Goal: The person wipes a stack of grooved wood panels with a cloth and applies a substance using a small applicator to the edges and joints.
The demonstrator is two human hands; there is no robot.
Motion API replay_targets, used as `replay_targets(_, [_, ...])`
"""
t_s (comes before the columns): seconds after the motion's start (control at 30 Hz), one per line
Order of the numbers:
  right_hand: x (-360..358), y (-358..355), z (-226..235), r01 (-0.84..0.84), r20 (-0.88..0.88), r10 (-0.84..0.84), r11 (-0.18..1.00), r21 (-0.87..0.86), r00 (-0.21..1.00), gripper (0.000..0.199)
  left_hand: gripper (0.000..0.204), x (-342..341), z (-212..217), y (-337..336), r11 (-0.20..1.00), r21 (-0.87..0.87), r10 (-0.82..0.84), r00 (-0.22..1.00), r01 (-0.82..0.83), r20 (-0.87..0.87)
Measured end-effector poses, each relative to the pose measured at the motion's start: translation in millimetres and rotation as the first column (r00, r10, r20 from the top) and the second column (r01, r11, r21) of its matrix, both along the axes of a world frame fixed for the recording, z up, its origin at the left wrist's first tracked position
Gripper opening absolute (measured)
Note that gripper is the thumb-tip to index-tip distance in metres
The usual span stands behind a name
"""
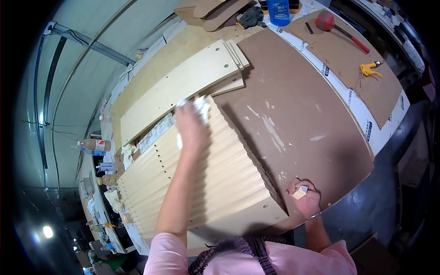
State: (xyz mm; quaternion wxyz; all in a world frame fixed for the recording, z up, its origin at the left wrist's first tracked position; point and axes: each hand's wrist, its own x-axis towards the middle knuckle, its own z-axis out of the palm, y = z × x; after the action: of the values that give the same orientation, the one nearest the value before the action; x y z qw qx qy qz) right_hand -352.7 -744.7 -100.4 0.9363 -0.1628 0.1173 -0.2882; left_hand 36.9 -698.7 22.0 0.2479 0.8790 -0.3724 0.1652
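Observation:
My left hand [190, 128] is closed on a white cloth [201, 105], pressed to the far end of a pale ridged wooden panel [229, 160]. The cloth is blurred, and part of it is hidden under the fingers. This panel has a wavy right edge and a row of dark holes. Near the panel's right corner, my right hand [308, 201] is curled around a small pale block [300, 192] with a light grey face. The kind of block cannot be told.
Flat drilled boards [178, 87] lie stacked beyond the panel on a brown-covered table [293, 123]. A red-headed mallet [325, 20], a yellow air blow gun [370, 69] and a blue container [278, 13] sit farther off. At left is a plastic bottle [97, 145].

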Motion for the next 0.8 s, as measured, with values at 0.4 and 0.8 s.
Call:
replay_targets(0.4, [-2, -1, -3, 0.045, -0.111, -0.043, 0.999, 0.011, 0.993, 0.028, 0.039, 15, 50, 3, 0.997, -0.052, -0.071, 0.918, 0.055, -0.389])
replay_targets(0.8, [2, 0, 1, -0.01, -0.14, 0.017, 0.999, 0.051, 0.99, 0.026, 0.048, -46, 47, -67, 0.911, -0.265, -0.387, 0.432, 0.317, -0.815])
